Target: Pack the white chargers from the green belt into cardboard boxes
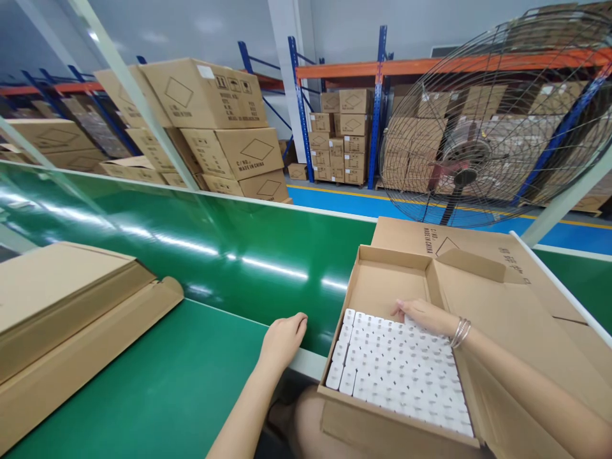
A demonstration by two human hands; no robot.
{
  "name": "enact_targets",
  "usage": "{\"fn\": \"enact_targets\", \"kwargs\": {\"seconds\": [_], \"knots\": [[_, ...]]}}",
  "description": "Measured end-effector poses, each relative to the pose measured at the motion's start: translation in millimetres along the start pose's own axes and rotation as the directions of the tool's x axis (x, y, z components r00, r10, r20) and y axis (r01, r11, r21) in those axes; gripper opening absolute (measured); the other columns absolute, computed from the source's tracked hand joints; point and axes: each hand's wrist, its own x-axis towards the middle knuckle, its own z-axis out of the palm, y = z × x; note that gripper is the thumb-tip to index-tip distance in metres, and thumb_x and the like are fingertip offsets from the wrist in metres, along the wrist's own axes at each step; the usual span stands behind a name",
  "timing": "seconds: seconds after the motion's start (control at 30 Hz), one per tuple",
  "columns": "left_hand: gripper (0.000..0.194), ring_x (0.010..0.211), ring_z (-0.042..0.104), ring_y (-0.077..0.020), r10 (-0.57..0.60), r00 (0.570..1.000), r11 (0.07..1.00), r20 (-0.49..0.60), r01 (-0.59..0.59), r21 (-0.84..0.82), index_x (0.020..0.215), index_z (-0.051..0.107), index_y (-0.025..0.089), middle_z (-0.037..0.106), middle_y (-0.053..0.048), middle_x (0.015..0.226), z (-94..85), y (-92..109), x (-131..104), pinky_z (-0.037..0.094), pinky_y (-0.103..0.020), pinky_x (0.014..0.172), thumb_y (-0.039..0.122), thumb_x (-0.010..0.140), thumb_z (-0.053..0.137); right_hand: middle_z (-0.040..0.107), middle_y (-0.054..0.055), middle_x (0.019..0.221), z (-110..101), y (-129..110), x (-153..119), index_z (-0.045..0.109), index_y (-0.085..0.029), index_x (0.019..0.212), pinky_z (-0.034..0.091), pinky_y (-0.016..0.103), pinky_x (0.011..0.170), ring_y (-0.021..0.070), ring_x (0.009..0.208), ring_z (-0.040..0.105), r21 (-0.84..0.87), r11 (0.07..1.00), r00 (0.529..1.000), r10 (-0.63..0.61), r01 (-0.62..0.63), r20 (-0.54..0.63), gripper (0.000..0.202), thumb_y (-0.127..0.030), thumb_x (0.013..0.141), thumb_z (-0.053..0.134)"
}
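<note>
Right hand [423, 315] flat, fingers spread loosely on far rows of white adapters [399, 376] packed in open carton [382, 280] at near right; left hand [283, 338] loosely curled, empty, resting on green table [157, 389] edge; flat cardboard [62, 306] near left, fan [482, 121] far right

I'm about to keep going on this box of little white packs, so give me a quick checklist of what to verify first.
1. Carton open, flaps clear: ok.
2. White packs in neat rows: ok.
3. Far end of carton filled: not ok, bare cardboard shows.
4. Right hand on the far row of packs: ok.
5. Left hand empty, on the table edge: ok.
6. Carton firmly supported at the near side: cannot tell.
</note>
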Motion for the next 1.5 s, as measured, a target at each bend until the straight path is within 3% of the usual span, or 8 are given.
{"fn": "enact_targets", "kwargs": {"seconds": [0.3, 0.73, 0.83, 0.93, 1.03, 1.33, 1.5], "knots": [[0.030, 0.087, 0.063, -0.0192, 0.001, 1.000, 1.000, 0.001, -0.001, 0.005, 0.099, 0.062, 0.022, 0.070, -0.005, 0.093, 0.1, -0.5, 0.6, 0.040, -0.028, 0.074, 0.024, 0.091, 0.034, 0.068, 0.006, 0.092, -1.1, -8.2, -4.3, 0.068, -0.018, 0.097, 0.042, 0.033, 0.082, 0.0216, 0.086, 0.061, -0.007, 0.999, 0.999, 0.036, -0.036, 0.000, 0.067, -0.061, 0.090, 0.016], [0.030, 0.086, 0.063, -0.0191, -0.003, 1.000, 1.000, 0.002, 0.003, 0.015, 0.099, 0.062, 0.022, 0.070, -0.005, 0.093, -0.4, -0.1, -0.1, 0.039, -0.027, 0.074, 0.024, 0.091, 0.034, 0.069, 0.006, 0.092, 5.5, -14.6, -8.7, 0.070, -0.019, 0.090, 0.040, 0.033, 0.086, 0.0219, 0.088, 0.061, -0.044, 0.999, 1.000, -0.026, 0.026, -0.010, 0.064, -0.055, 0.093, 0.017], [0.030, 0.087, 0.063, -0.0191, -0.007, 1.000, 1.000, 0.005, 0.007, 0.011, 0.099, 0.062, 0.022, 0.070, -0.005, 0.093, -0.8, -0.4, -0.1, 0.039, -0.027, 0.075, 0.024, 0.091, 0.034, 0.067, 0.007, 0.099, 5.8, -14.0, -10.3, 0.069, -0.020, 0.094, 0.038, 0.036, 0.092, 0.0237, 0.096, 0.059, -0.055, 0.997, 0.999, -0.047, 0.046, -0.021, 0.061, -0.056, 0.092, 0.020], [0.029, 0.087, 0.062, -0.0185, -0.011, 1.000, 1.000, 0.006, 0.011, 0.007, 0.099, 0.062, 0.022, 0.070, -0.004, 0.093, -1.6, -0.4, -0.3, 0.039, -0.027, 0.075, 0.024, 0.091, 0.035, 0.059, 0.007, 0.119, 4.4, -10.6, -11.5, 0.065, -0.021, 0.106, 0.032, 0.038, 0.101, 0.0239, 0.113, 0.050, -0.056, 0.996, 0.997, -0.067, 0.064, -0.037, 0.059, -0.056, 0.092, 0.020], [0.030, 0.087, 0.062, -0.0186, -0.009, 1.000, 1.000, 0.007, 0.009, 0.004, 0.099, 0.062, 0.022, 0.070, -0.004, 0.093, -2.0, -0.2, -0.6, 0.039, -0.027, 0.075, 0.024, 0.091, 0.034, 0.047, 0.004, 0.134, 0.1, -3.2, -13.2, 0.061, -0.022, 0.115, 0.023, 0.040, 0.108, 0.0232, 0.124, 0.040, -0.023, 0.998, 0.995, -0.058, 0.056, -0.082, 0.059, -0.057, 0.091, 0.020], [0.030, 0.087, 0.063, -0.0198, -0.008, 1.000, 1.000, 0.011, 0.008, 0.007, 0.101, 0.062, 0.021, 0.070, -0.005, 0.095, -0.4, -1.7, 0.2, 0.039, -0.028, 0.074, 0.025, 0.091, 0.034, 0.059, 0.010, 0.118, -23.1, 19.1, -40.2, 0.063, -0.017, 0.108, 0.030, 0.045, 0.104, 0.0267, 0.114, 0.049, 0.098, 0.989, 0.957, 0.135, -0.113, -0.258, 0.064, -0.061, 0.089, 0.021], [0.031, 0.089, 0.062, -0.0212, -0.004, 1.000, 1.000, 0.009, 0.004, 0.005, 0.101, 0.062, 0.021, 0.070, -0.005, 0.095, -0.7, -1.3, 0.3, 0.039, -0.029, 0.073, 0.025, 0.091, 0.033, 0.052, 0.008, 0.128, -19.0, 20.5, -54.3, 0.057, -0.019, 0.117, 0.025, 0.044, 0.109, 0.0247, 0.122, 0.042, 0.168, 0.982, 0.938, 0.135, -0.084, -0.320, 0.061, -0.058, 0.091, 0.018]]}}
